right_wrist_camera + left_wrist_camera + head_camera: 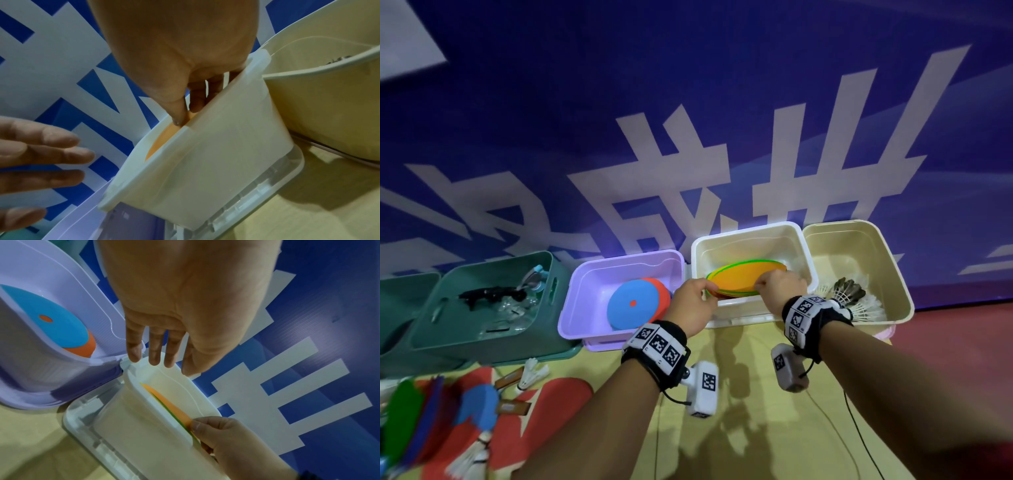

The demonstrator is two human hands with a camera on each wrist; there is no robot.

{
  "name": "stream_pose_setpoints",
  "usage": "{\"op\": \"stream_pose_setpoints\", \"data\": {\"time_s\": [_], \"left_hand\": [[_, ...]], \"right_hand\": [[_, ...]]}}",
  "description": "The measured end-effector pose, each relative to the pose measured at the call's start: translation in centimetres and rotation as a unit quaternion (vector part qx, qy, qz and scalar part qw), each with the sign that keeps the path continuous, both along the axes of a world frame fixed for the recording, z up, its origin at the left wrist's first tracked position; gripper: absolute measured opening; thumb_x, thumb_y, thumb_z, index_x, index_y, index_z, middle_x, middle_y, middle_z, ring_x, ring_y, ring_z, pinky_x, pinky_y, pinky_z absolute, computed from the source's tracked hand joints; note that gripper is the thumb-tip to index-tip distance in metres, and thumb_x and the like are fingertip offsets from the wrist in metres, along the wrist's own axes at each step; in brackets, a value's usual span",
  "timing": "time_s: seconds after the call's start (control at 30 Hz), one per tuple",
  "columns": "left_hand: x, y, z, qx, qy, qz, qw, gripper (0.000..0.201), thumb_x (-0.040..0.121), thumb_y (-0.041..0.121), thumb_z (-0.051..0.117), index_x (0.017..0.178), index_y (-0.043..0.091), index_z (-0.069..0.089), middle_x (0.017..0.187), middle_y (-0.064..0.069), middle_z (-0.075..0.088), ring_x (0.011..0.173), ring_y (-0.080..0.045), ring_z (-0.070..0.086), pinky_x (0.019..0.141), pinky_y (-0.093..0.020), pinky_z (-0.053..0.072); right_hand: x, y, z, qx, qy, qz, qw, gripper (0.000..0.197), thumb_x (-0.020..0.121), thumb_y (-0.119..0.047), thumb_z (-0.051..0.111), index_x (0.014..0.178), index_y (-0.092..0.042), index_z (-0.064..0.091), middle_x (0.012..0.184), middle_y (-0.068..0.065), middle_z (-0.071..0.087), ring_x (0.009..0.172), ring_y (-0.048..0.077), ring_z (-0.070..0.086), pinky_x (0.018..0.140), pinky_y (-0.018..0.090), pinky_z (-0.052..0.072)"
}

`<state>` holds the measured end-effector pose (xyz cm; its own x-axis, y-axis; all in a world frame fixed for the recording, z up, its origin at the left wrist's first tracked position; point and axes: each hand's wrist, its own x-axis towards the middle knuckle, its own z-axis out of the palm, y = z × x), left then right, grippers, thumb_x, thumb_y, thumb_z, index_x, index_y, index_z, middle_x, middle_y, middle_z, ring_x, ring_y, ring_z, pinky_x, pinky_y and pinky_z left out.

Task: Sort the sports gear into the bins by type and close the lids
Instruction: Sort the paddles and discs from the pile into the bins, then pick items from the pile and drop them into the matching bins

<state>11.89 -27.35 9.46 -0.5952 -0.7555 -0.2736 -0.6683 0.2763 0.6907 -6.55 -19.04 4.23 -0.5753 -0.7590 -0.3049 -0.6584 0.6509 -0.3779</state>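
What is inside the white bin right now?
The white bin holds a stack of flat discs, orange on top with green and yellow edges below. The right hand pinches the stack's edge. The discs cover the bin floor, and the lower discs cannot be counted.

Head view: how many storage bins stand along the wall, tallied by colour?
Green bin: 1
Lilac bin: 1
White bin: 1
Cream bin: 1
Total: 4
The green shape cut off at the far left edge is not counted, as I cannot tell what it is.
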Motion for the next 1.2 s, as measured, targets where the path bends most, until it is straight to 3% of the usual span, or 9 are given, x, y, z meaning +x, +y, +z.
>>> {"op": "stream_pose_setpoints", "data": {"time_s": [0.13,0.27,0.4,0.5,0.57,0.73,0.87,0.97,1.2], "left_hand": [[0.6,-0.2,-0.1,0.012,0.005,-0.001,1.000,0.020,0.093,0.015,0.055,0.108,0.024,0.065,0.120,0.002,0.053,0.096,-0.012,0.056,0.079,-0.021,0.042],[1.0,-0.2,0.2,0.021,0.014,0.004,1.000,0.020,0.093,0.016,0.055,0.109,0.024,0.064,0.120,-0.003,0.056,0.101,-0.021,0.059,0.081,-0.026,0.047],[1.3,-0.6,1.8,0.006,0.036,0.017,0.999,0.025,0.092,0.012,0.056,0.114,0.021,0.065,0.121,-0.003,0.058,0.102,-0.018,0.057,0.082,-0.022,0.042],[3.0,-1.3,2.9,-0.005,0.045,0.043,0.998,0.028,0.090,0.012,0.058,0.116,0.019,0.065,0.118,-0.002,0.061,0.105,-0.022,0.060,0.087,-0.023,0.044],[5.3,-1.8,3.3,-0.007,0.042,0.074,0.996,0.028,0.090,0.010,0.056,0.116,0.017,0.065,0.114,-0.003,0.064,0.095,-0.023,0.062,0.081,-0.022,0.046],[13.5,-2.9,2.6,-0.012,0.012,0.149,0.989,0.029,0.087,0.005,0.059,0.114,0.011,0.067,0.117,0.003,0.060,0.107,-0.017,0.058,0.093,-0.025,0.044],[21.2,-3.7,1.5,-0.015,0.001,0.187,0.982,0.024,0.086,0.001,0.057,0.107,0.006,0.068,0.114,-0.010,0.067,0.106,-0.027,0.063,0.092,-0.029,0.047],[26.2,-4.3,0.9,-0.009,0.007,0.223,0.975,0.024,0.088,0.004,0.059,0.109,0.011,0.068,0.109,-0.005,0.068,0.101,-0.020,0.062,0.087,-0.022,0.045],[38.2,-8.3,-1.8,0.012,-0.005,0.234,0.972,0.023,0.085,0.017,0.061,0.105,0.026,0.068,0.103,-0.005,0.066,0.098,-0.022,0.064,0.086,-0.032,0.052]], "right_hand": [[0.4,0.2,0.7,-0.011,-0.009,-0.003,1.000,0.027,0.097,-0.032,0.042,0.086,-0.029,0.066,0.086,0.002,0.063,0.083,0.027,0.052,0.076,0.035,0.041],[1.4,0.3,2.1,-0.031,-0.029,0.006,0.999,0.027,0.095,-0.034,0.041,0.078,-0.027,0.061,0.079,0.003,0.063,0.078,0.029,0.058,0.068,0.033,0.046],[2.5,-0.7,5.5,-0.092,-0.083,0.025,0.992,0.027,0.094,-0.034,0.051,0.116,-0.024,0.065,0.103,0.003,0.070,0.096,0.024,0.062,0.082,0.033,0.051],[4.2,-2.5,7.6,-0.141,-0.084,0.053,0.985,0.029,0.093,-0.028,0.055,0.119,-0.020,0.065,0.105,0.005,0.070,0.101,0.024,0.061,0.086,0.030,0.047],[6.5,-4.1,8.2,-0.165,-0.089,0.077,0.979,0.028,0.092,-0.025,0.056,0.117,-0.018,0.067,0.098,0.005,0.070,0.095,0.024,0.061,0.082,0.027,0.044],[14.2,-8.2,6.5,-0.184,-0.150,0.152,0.959,0.025,0.091,-0.020,0.058,0.113,-0.018,0.068,0.082,0.001,0.065,0.081,0.020,0.058,0.077,0.027,0.046],[21.4,-10.7,4.8,-0.172,-0.186,0.202,0.946,0.024,0.090,-0.017,0.059,0.111,-0.017,0.069,0.080,-0.002,0.062,0.079,0.017,0.056,0.081,0.029,0.047],[25.7,-12.1,3.9,-0.154,-0.190,0.225,0.943,0.024,0.090,-0.017,0.059,0.112,-0.017,0.070,0.081,-0.002,0.062,0.082,0.016,0.055,0.081,0.028,0.045],[36.7,-15.7,2.3,-0.112,-0.152,0.231,0.954,0.024,0.090,-0.018,0.057,0.111,-0.018,0.070,0.095,0.006,0.071,0.095,0.027,0.062,0.073,0.026,0.041]]}}
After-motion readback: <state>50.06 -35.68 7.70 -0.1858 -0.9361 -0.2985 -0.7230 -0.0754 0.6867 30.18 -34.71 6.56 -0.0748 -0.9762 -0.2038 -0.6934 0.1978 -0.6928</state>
